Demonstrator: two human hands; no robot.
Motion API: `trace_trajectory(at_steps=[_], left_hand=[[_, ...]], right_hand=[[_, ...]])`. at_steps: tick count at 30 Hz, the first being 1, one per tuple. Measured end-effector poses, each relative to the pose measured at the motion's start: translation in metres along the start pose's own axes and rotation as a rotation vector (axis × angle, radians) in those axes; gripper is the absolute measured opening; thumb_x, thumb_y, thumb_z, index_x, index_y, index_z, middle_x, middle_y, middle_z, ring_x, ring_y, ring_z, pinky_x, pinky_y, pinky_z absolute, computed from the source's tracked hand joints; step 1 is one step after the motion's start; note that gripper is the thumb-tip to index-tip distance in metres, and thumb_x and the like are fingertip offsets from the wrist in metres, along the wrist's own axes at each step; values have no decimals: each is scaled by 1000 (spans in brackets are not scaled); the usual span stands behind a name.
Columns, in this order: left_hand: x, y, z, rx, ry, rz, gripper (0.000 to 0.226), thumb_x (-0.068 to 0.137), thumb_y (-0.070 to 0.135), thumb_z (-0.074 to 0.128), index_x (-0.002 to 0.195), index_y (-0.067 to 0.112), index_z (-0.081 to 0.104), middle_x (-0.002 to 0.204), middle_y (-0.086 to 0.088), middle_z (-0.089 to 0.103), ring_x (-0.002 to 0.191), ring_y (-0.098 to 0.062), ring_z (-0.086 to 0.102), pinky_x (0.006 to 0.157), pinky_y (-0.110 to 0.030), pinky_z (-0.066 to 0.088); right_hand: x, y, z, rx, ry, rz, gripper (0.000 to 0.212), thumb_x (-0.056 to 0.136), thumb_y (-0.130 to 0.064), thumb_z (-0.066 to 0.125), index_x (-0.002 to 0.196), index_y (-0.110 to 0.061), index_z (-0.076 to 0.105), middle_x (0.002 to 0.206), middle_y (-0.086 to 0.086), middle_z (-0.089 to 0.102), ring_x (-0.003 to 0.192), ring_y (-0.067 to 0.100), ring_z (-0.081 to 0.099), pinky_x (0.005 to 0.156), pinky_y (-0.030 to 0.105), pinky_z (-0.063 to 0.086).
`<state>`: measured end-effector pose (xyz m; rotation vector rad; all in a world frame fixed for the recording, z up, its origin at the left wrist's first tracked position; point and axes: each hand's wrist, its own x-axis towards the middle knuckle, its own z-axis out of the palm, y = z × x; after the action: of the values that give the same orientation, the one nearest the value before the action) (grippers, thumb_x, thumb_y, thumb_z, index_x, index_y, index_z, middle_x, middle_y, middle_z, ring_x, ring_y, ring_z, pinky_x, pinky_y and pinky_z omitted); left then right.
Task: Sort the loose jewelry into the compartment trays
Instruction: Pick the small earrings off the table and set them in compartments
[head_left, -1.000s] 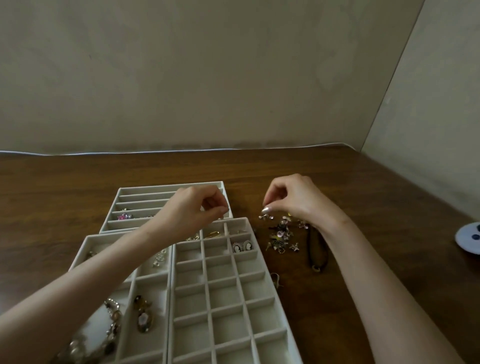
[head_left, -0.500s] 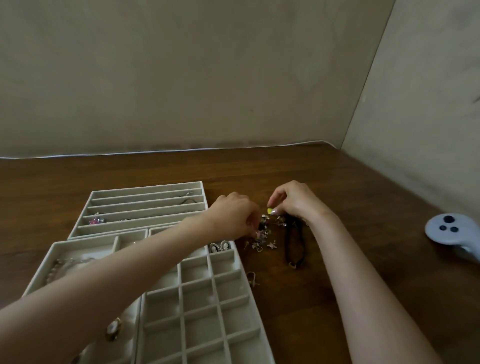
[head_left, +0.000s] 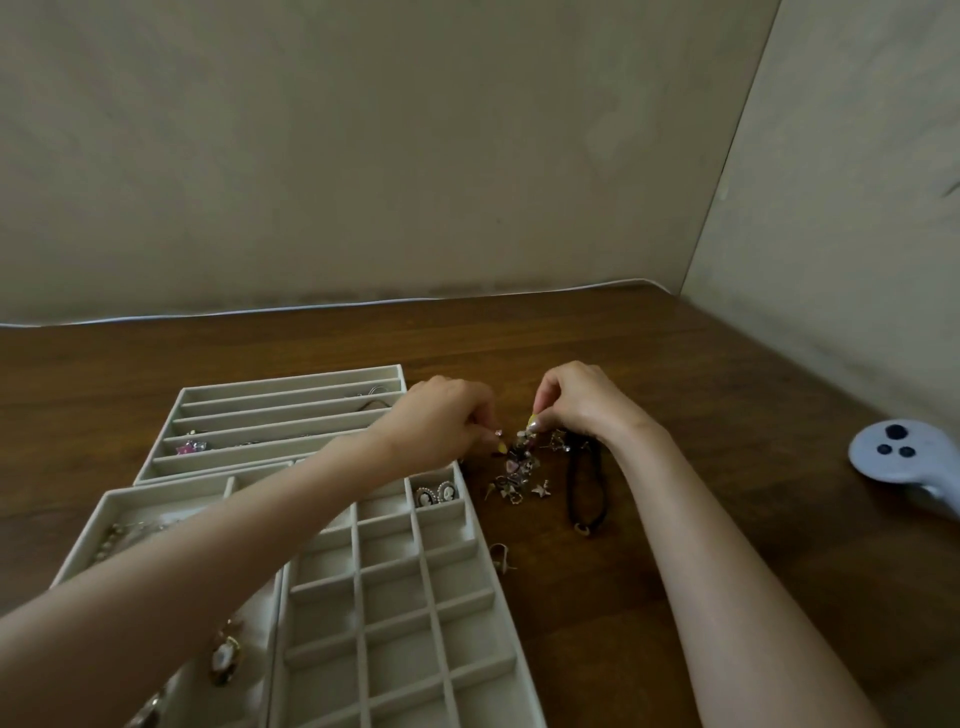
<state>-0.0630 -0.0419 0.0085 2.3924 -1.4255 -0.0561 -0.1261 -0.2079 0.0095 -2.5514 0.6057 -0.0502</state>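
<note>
Your left hand is curled, with thumb and fingertip closed narrowly on a tiny pinkish piece at the far end of the pile of loose jewelry. Your right hand is curled too, its tips pinched together just across the pile; whether they have caught a piece is too small to tell. The two hands sit close, apart from each other, so this looks like teasing one item free of a tangle. Lift slowly and straight up, and use the right hand to pin down the neighbours so hooks and posts don't drag a cluster along. The pile lies on the surface just beside the right rim of the grid tray, so the carry is short. A pair of cameo earrings already fills that tray's far right cell, and the cells below it look free for a matched pair. A black cord lies just right of the pile under your right wrist, likely better suited to the long-slot tray beyond. Don't overlook the lone earring hook lying by the grid tray's edge. The white controller sits well apart on the right.
</note>
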Motion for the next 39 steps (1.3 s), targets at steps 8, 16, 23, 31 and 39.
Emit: trace_trajectory(at_steps=[8, 16, 23, 31, 39], left_hand=[[-32, -15, -23, -284, 122, -38, 13, 84, 14, 66, 94, 15, 58, 82, 4, 69, 72, 0, 65, 68, -13, 50], [-74, -33, -36, -221, 123, -5, 13, 74, 5, 75, 78, 16, 69, 77, 8, 68, 72, -3, 65, 69, -18, 53], [-94, -45, -23, -135, 79, 118, 15, 76, 4, 73, 80, 18, 73, 84, 12, 64, 79, -1, 62, 71, -14, 50], [-97, -40, -18, 206, 118, 305, 23, 67, 18, 82, 77, 28, 64, 78, 15, 63, 71, -4, 60, 72, -21, 45], [-99, -53, -35, -19, 98, 69, 32, 75, 58, 56, 78, 28, 68, 77, 17, 64, 73, -1, 60, 64, -13, 45]], right_hand=[[-2, -5, 1, 112, 50, -128, 11, 80, -14, 72, 87, -16, 63, 100, -3, 61, 94, 11, 57, 83, 30, 48], [-2, -8, 6, 168, 123, -205, 10, 81, -8, 71, 87, -12, 64, 88, 0, 65, 75, 11, 67, 71, 24, 55], [0, -8, 10, 167, 123, -240, 9, 81, -9, 71, 86, -13, 65, 88, 0, 66, 77, 9, 66, 74, 24, 54], [1, -9, 13, 200, 140, -293, 7, 82, -10, 70, 86, -13, 65, 86, -1, 66, 77, 9, 67, 77, 28, 57], [-8, -22, 11, 243, 162, -395, 6, 83, -12, 70, 84, -17, 65, 81, -3, 67, 74, 5, 66, 76, 24, 55]])
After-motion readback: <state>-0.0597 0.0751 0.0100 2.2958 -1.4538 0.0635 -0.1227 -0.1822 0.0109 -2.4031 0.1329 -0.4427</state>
